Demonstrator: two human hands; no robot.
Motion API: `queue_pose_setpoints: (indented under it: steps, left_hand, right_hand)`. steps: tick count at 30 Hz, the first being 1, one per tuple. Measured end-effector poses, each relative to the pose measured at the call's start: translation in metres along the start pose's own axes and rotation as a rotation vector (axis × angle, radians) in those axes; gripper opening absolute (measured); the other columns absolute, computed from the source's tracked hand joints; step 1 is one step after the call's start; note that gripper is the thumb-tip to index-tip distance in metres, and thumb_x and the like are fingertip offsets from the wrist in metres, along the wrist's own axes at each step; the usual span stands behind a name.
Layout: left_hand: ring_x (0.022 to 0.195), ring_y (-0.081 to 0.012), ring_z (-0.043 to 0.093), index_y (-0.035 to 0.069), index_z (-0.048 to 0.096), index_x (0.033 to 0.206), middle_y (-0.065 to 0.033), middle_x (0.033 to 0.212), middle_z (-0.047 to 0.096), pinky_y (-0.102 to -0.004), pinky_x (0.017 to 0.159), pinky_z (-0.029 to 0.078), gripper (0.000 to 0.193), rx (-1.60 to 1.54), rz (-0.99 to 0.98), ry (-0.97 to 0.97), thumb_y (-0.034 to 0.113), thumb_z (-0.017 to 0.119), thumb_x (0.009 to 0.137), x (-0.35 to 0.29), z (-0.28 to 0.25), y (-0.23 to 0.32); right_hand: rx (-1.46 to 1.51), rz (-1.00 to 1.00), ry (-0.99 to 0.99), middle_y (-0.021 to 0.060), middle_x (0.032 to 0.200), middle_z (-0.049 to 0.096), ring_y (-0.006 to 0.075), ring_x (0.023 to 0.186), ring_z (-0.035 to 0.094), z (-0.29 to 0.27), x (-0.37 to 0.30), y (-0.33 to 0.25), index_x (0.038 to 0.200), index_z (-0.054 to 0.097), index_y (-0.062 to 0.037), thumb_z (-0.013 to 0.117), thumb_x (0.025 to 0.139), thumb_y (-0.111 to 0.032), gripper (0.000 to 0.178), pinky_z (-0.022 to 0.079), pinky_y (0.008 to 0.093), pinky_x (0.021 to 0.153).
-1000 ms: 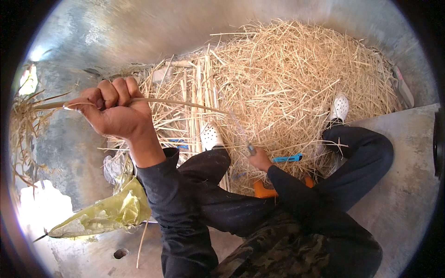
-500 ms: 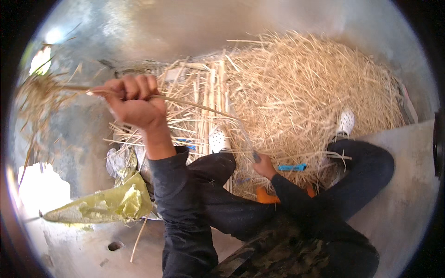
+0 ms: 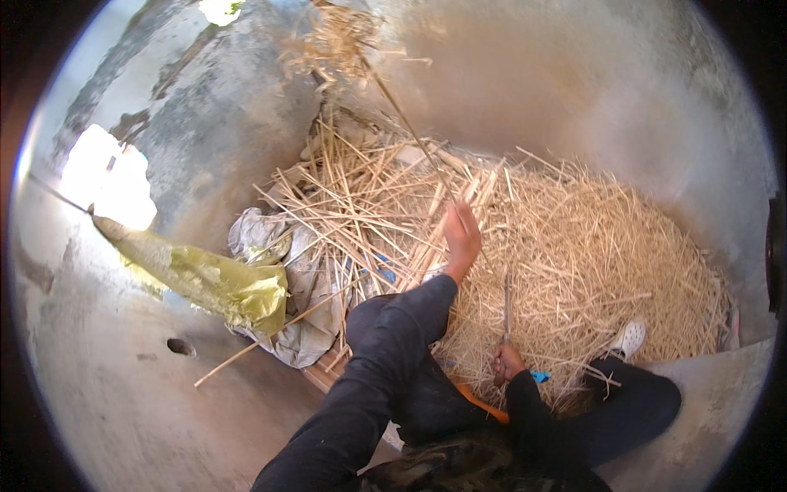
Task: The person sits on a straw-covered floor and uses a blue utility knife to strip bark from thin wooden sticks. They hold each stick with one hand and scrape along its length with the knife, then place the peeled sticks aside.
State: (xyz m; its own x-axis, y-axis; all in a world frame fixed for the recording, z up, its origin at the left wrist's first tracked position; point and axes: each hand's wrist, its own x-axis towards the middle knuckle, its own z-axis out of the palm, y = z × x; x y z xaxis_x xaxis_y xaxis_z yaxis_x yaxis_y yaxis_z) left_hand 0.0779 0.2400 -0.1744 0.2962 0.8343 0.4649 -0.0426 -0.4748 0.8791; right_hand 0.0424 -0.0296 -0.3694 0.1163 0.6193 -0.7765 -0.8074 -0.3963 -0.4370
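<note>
My left hand (image 3: 461, 234) is closed round a long dry stalk (image 3: 402, 115), near its lower end. The stalk slants up and to the left, ending in a bushy, shredded straw-coloured head (image 3: 340, 37) near the far wall. Lower and to the right, my right hand (image 3: 508, 363) grips the handle of a sickle (image 3: 507, 303), its thin blade pointing away from me over the straw. A wide heap of cut dry straw (image 3: 598, 254) spreads in front of both hands. Longer bare stalks (image 3: 352, 193) lie crisscrossed left of my left hand.
A yellow-green sack (image 3: 213, 283) hangs at the left, tied to a cord. Beneath the stalks is a crumpled grey-white sheet (image 3: 307, 336). Bare walls (image 3: 525, 74) rise behind the heap. A white clog (image 3: 630, 338) on my foot rests against the straw; blue (image 3: 539, 376) and orange (image 3: 484, 403) items lie near my right hand.
My left hand has moved right and down in the view, and the stalk has swung from pointing left to pointing up and away. The sickle's blade now stands apart from the stalk.
</note>
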Motion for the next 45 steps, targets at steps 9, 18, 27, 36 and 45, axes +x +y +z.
queue_pose_setpoints:
  steps: [9,18,27,36,45]
  left_hand:
    - [0.055,-0.0157,0.046,0.002,0.052,0.090,-0.0062,0.062,0.046,-0.0310,0.053,0.037,0.031,-0.040,0.008,0.022,0.025,0.036,0.102,-0.063,0.018,0.007]
    - [0.052,-0.0089,0.037,0.002,0.055,0.097,0.0012,0.059,0.040,-0.0268,0.049,0.033,0.023,-0.052,0.659,-0.089,0.018,0.040,0.100,0.075,-0.054,0.263]
    - [0.066,-0.0339,0.061,0.002,0.059,0.103,-0.0155,0.075,0.063,-0.0394,0.062,0.048,0.016,0.357,0.927,-0.397,0.008,0.053,0.089,0.106,-0.096,0.304]
    - [0.074,-0.0377,0.063,0.002,0.065,0.088,-0.0196,0.078,0.064,-0.0458,0.067,0.050,0.014,1.074,0.587,-0.741,0.009,0.060,0.077,0.097,-0.146,0.285]
    - [0.070,-0.0395,0.062,-0.001,0.065,0.069,-0.0211,0.072,0.063,-0.0458,0.063,0.049,0.012,1.369,0.545,-1.077,0.009,0.059,0.069,0.113,-0.131,0.287]
  right_hand:
    - [-0.266,-0.198,0.163,0.0054,0.050,0.043,0.0172,0.037,0.041,0.029,-0.064,-0.025,0.069,0.047,-0.0042,0.050,0.083,-0.009,0.015,0.036,0.0318,0.036]
    - [-0.106,-0.542,0.047,0.0044,0.050,0.045,0.0153,0.033,0.042,0.050,-0.183,-0.041,0.071,0.046,-0.0043,0.055,0.076,-0.002,0.011,0.036,0.0287,0.032]
    - [0.058,-0.453,0.178,0.0053,0.049,0.042,0.0172,0.034,0.040,-0.005,-0.155,-0.018,0.070,0.043,-0.0046,0.051,0.073,-0.002,0.009,0.036,0.0315,0.031]
    - [0.163,-0.376,0.181,0.0051,0.049,0.039,0.0199,0.033,0.037,-0.001,-0.147,-0.015,0.068,0.042,-0.0064,0.052,0.073,-0.007,0.011,0.038,0.0361,0.034]
    - [0.047,-0.500,0.224,0.0043,0.049,0.043,0.0152,0.035,0.043,-0.001,-0.146,-0.014,0.068,0.045,-0.0051,0.053,0.077,-0.006,0.012,0.035,0.0302,0.031]
